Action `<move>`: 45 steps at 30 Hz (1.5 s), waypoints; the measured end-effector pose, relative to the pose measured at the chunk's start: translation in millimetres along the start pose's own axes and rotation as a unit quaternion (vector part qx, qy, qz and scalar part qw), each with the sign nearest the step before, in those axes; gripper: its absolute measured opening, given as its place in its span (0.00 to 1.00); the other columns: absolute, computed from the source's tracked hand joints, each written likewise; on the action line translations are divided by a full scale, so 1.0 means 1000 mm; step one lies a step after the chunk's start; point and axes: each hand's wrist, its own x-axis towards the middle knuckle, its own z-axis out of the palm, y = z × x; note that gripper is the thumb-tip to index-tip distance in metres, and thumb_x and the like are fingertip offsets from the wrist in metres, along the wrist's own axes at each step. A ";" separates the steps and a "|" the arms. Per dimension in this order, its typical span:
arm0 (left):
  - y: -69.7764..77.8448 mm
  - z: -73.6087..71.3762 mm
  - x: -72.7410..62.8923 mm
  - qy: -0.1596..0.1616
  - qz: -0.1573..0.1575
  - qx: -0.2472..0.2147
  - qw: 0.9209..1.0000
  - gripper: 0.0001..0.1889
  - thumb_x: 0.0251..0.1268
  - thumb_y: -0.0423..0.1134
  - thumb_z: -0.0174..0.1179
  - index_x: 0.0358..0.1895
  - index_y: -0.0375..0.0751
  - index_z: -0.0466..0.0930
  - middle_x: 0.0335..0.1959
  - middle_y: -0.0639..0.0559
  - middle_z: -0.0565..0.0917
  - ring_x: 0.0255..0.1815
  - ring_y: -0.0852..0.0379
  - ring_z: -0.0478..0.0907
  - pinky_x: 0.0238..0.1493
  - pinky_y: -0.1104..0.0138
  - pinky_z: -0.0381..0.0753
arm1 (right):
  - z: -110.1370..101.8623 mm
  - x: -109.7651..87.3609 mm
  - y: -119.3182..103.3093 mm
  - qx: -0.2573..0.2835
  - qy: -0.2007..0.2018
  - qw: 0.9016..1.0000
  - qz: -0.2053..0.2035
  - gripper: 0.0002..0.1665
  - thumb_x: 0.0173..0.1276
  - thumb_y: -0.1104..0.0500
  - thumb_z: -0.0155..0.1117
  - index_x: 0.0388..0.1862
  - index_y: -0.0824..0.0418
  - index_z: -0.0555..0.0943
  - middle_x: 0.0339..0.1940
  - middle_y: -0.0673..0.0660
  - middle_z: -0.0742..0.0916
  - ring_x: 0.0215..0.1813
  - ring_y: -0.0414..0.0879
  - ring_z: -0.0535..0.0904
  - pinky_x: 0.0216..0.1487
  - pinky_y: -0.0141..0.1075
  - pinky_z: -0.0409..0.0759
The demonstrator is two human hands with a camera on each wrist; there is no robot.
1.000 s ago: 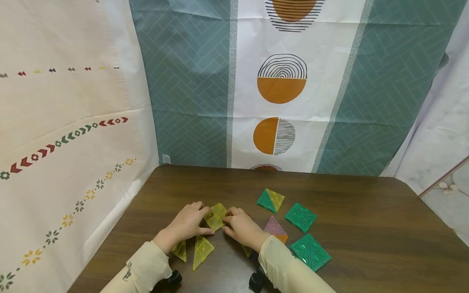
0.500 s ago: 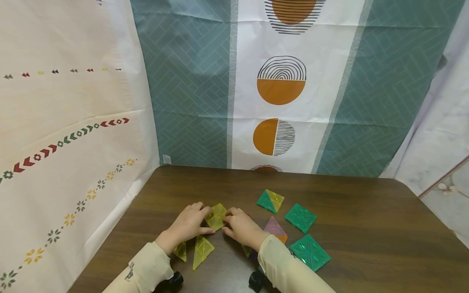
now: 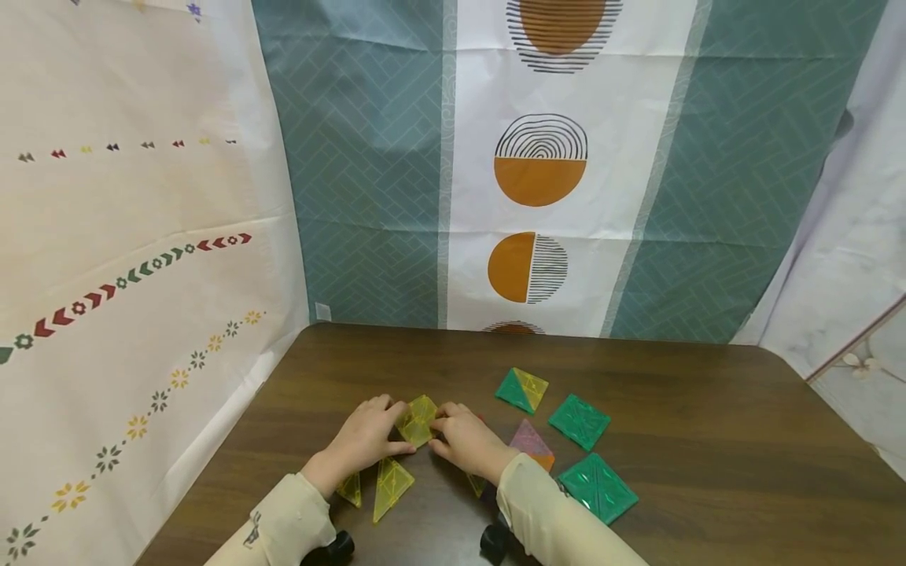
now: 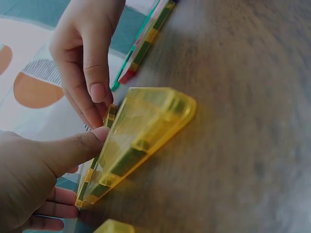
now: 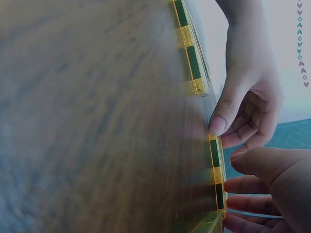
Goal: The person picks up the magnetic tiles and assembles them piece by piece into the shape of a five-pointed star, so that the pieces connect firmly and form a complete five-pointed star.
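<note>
Yellow magnetic tile piece [image 3: 418, 422] | on the brown table [image 3: 708, 440], left of the green squares [image 3: 580, 422] | our left hand [image 3: 362, 432] pinches its left side, our right hand [image 3: 470, 442] its right | yellow triangle [image 3: 391, 489] nearer us

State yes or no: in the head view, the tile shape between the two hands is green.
No, the tile shape between the left hand and right hand is yellow.

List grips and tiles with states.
Left grip: holding yellow piece
Right grip: holding it
Yellow piece: flat, held
Long triangle: flat, unheld
Left-wrist tile: partly hidden
Right-wrist tile: partly hidden
Pink piece: partly hidden
Far square: flat, unheld
Middle square: flat, unheld
Near square: flat, unheld
</note>
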 end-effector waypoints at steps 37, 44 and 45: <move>-0.003 -0.039 -0.047 0.029 0.002 -0.052 0.998 0.29 0.49 0.49 0.72 0.56 0.44 0.78 0.50 0.50 0.81 0.51 0.48 0.79 0.52 0.51 0.78 | -0.014 -0.033 -0.018 0.054 0.051 0.996 -0.046 0.20 0.70 0.50 0.59 0.57 0.56 0.80 0.56 0.53 0.82 0.57 0.45 0.78 0.56 0.36 0.80; -0.006 -0.040 -0.061 0.016 0.009 -0.035 0.999 0.33 0.45 0.52 0.73 0.57 0.44 0.77 0.51 0.48 0.81 0.52 0.46 0.78 0.53 0.49 0.77 | -0.008 -0.040 -0.030 0.057 0.025 0.994 -0.090 0.20 0.72 0.50 0.58 0.58 0.55 0.79 0.58 0.52 0.82 0.59 0.44 0.77 0.56 0.34 0.80; -0.007 -0.040 -0.063 0.015 0.008 -0.034 0.999 0.33 0.44 0.53 0.73 0.57 0.45 0.77 0.51 0.49 0.81 0.52 0.46 0.78 0.53 0.49 0.77 | -0.007 -0.041 -0.031 0.056 0.021 0.994 -0.096 0.20 0.72 0.50 0.58 0.59 0.55 0.79 0.58 0.52 0.81 0.60 0.44 0.77 0.57 0.34 0.79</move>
